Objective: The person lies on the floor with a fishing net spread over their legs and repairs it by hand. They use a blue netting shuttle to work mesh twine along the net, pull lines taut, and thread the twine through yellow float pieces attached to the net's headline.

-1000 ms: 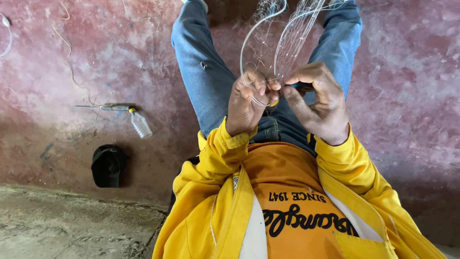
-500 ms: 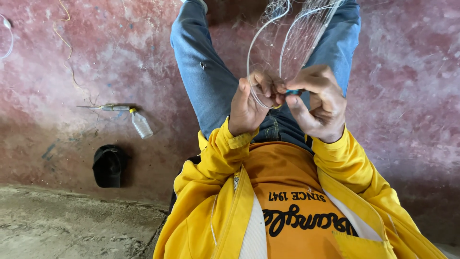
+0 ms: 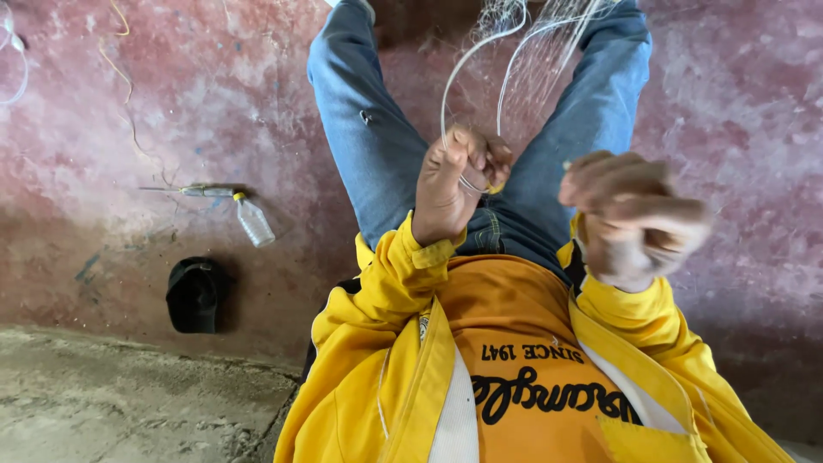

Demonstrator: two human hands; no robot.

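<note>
1. The left hand (image 3: 453,184) is closed in a loose fist over the lap, its fingers (image 3: 490,159) curled tight around a thin white cord (image 3: 467,64) where that cord meets a fine, pale, almost see-through fishing net (image 3: 549,60).
2. From the left fist the cord rises up and away from the body in two arcs, out toward the knees and past the top edge of the view. Its long axis thus runs away from the person, between the two legs in blue denim jeans (image 3: 369,146).
3. The right hand (image 3: 630,219) is held to the right of the left and apart from it, blurred. Its fingers look partly curled, but I cannot tell whether they pinch a strand or are empty.
4. The left hand is the nearer one to the cord and the only one clearly gripping it; a small yellow piece (image 3: 495,186) shows just at its fingertips, too small to identify.
5. The net looks light and limp, a hazy mesh hanging between the cord loops, with single threads barely visible against the worn reddish floor (image 3: 171,103).
6. On that floor to the left lie a small clear plastic bottle with a yellow cap (image 3: 254,219), a thin metal tool (image 3: 193,190) just beside it, and a black cap (image 3: 195,294) nearer the body.
7. The person wears a yellow zip jacket (image 3: 377,343) open over an orange shirt.
</note>
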